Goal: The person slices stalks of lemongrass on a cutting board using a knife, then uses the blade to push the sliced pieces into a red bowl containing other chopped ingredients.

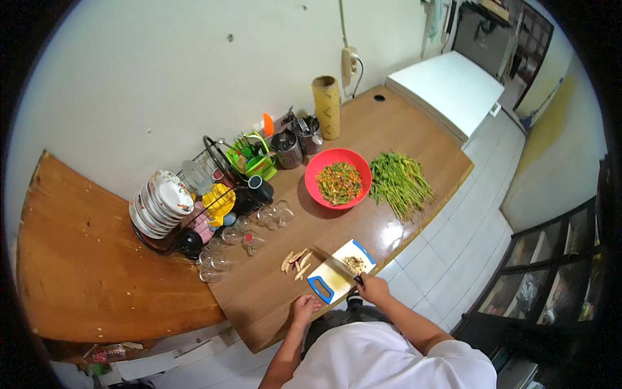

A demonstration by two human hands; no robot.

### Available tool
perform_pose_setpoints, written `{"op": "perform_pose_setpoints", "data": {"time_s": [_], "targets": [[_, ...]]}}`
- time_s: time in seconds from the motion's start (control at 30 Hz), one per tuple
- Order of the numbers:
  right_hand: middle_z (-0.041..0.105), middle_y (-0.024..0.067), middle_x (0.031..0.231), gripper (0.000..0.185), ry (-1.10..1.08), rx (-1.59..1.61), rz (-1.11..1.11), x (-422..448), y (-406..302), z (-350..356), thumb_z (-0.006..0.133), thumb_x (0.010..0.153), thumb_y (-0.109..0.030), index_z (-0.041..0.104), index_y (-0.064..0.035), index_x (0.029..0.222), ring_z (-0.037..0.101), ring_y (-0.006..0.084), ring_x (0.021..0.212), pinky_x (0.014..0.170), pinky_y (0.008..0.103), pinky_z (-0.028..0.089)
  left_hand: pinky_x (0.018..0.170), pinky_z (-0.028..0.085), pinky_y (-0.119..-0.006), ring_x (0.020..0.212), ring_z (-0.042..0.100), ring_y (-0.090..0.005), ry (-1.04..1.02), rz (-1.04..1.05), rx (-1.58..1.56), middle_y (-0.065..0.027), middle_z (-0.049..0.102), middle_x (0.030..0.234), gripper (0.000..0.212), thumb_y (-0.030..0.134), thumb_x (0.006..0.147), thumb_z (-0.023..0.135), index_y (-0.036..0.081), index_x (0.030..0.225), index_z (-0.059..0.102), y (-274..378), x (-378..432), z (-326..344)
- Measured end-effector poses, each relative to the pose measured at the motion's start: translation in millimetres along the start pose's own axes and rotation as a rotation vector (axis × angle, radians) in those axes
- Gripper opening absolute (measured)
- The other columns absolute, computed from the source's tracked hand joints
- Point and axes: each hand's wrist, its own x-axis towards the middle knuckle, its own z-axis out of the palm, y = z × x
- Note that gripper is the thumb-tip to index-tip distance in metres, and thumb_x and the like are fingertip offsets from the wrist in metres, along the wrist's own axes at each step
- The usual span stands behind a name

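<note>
My right hand (375, 290) grips the dark handle of a kitchen knife (337, 263). Its broad blade slants left across a white cutting board with blue ends (335, 282). On the board's far side, beside the blade, lies a small heap of chopped pale pieces (354, 264). My left hand (306, 307) rests at the table's near edge, by the board's blue handle, fingers curled; whether it touches the board is unclear. Several pale, elongated, peeled pieces (297, 262) lie on the wood left of the board, with a few dark purplish bits among them.
Beyond the board stand a red bowl (311, 187) of chopped vegetables and a bunch of leafy green stalks (401, 185). Several upturned glasses (233, 236), a dish rack with stacked plates (163, 204), cutlery holders (287, 148) and a yellow roll (326, 109) line the wall side.
</note>
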Motion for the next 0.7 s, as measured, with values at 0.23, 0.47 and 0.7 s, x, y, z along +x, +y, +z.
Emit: {"op": "perform_pose_setpoints", "data": {"time_s": [0.23,0.47,0.7], "targets": [[0.068,0.0185,0.088,0.03,0.12,-0.001,-0.016,-24,-25,25,0.07,0.085,-0.032,0.06,-0.0072,0.098,0.068,0.039,0.081,0.071,0.0492,0.055,0.068,0.054,-0.034,0.078,0.068,-0.0191,-0.073,0.266,0.346,-0.0088,0.069,0.09,0.015,0.016,0.096,0.064,0.001,0.096,0.065,28,-10,14],[0.068,0.0157,0.093,0.031,0.235,-0.006,0.075,-41,-70,27,0.072,0.079,-0.027,0.063,-0.0087,0.102,0.069,0.0363,0.084,0.072,0.0463,0.055,0.077,0.052,-0.045,0.089,0.063,-0.0364,-0.278,1.006,0.823,-0.0154,0.064,0.091,0.013,0.016,0.087,0.064,0.004,0.094,0.067,88,-14,44],[0.07,0.0169,0.091,0.028,0.289,0.064,0.093,-45,-77,28,0.073,0.077,-0.03,0.068,-0.0085,0.095,0.069,0.0367,0.086,0.074,0.046,0.055,0.086,0.047,-0.047,0.097,0.059,-0.0333,-0.283,1.17,0.967,-0.0117,0.06,0.096,0.014,0.021,0.089,0.063,0.008,0.093,0.065,98,-12,58]]}}
